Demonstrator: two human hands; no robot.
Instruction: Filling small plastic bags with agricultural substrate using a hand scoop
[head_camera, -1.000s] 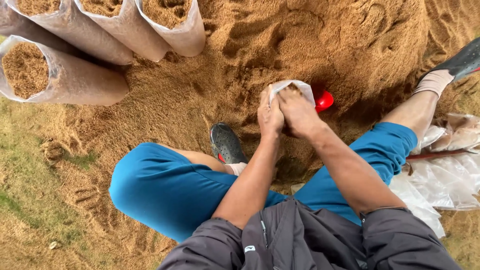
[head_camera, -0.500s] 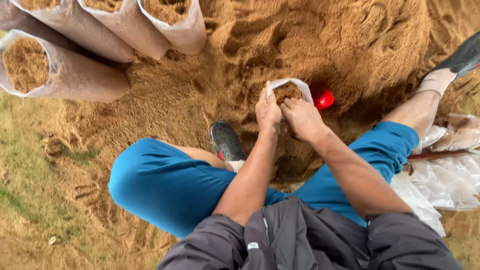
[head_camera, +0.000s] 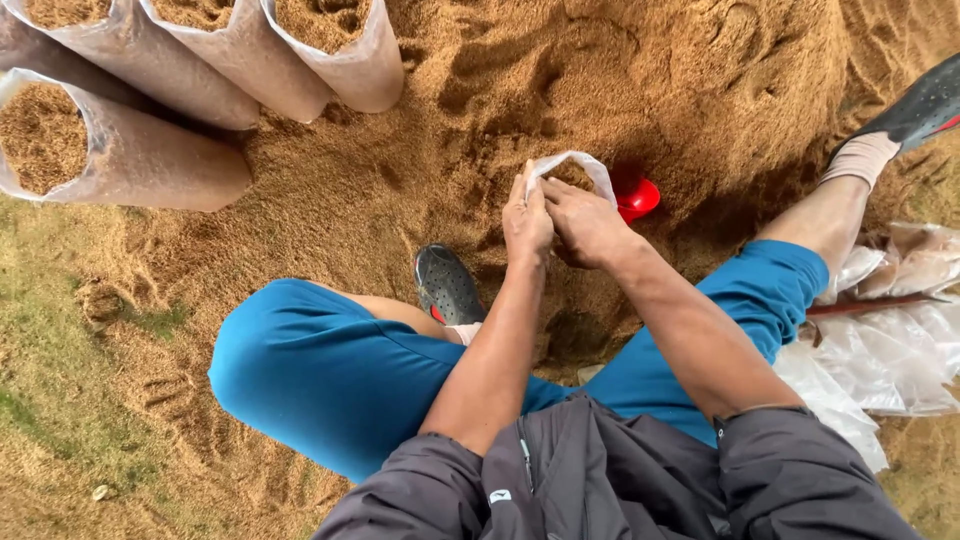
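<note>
Person sat on a sawdust heap (head_camera: 620, 70), legs apart. Left hand (head_camera: 527, 222) was closed on the near rim of a small clear plastic bag (head_camera: 583, 166), fingers pinching it upright. Right hand (head_camera: 583, 225) gripped the same bag just beside the left, fingers curled around its side. The bag stood on the sawdust between the legs, part-filled with sawdust. A red scoop (head_camera: 637, 198) lay touching the bag's far side. Four filled bags (head_camera: 150, 70) leaned together at the upper left. Empty plastic bags (head_camera: 890, 340) lay at right.
</note>
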